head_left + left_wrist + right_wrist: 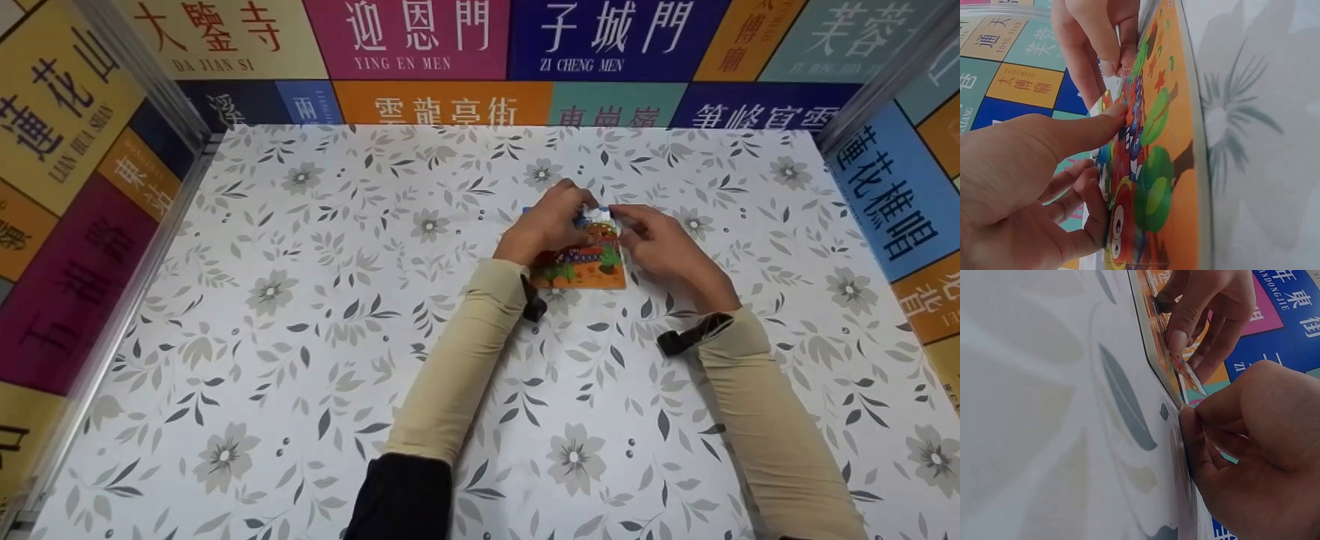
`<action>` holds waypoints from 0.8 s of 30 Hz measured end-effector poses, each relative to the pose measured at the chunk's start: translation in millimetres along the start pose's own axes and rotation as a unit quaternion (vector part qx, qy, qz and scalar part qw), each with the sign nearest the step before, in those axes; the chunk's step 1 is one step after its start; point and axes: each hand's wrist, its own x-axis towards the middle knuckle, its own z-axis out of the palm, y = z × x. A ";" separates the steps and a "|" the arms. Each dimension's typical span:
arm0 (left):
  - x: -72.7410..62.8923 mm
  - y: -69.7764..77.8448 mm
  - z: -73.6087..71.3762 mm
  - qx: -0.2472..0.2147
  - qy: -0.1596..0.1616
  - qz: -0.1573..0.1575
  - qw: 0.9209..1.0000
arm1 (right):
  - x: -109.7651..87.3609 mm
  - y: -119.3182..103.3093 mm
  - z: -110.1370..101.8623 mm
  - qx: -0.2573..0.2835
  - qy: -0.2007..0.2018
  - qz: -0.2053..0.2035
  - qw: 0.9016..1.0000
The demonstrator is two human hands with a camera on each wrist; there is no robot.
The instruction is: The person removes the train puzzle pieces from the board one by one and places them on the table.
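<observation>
A colourful jigsaw puzzle [581,276] with an orange ground, green bushes and cartoon figures lies flat in its board. My left hand [550,220] reaches over its upper part. Between thumb and fingers it pinches a thin puzzle piece [1188,374], which tilts up from the board near the upper right corner. Along the right side, my right hand [664,244] touches the board edge [1154,367] with index finger and thumb, the index at the corner. In the left wrist view a red figure with big eyes [1117,225] shows under the left fingers.
The table [247,337] wears a white cloth printed with grey flowers and leaves. Coloured panels with Chinese lettering [420,37] stand behind it and on both sides. Dark wrist straps [679,343] sit at both cuffs.
</observation>
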 end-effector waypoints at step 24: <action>-11.3 -8.2 18.2 -0.017 0.077 0.034 0.996 | -2.2 -0.7 0.2 0.008 -0.010 0.025 1.000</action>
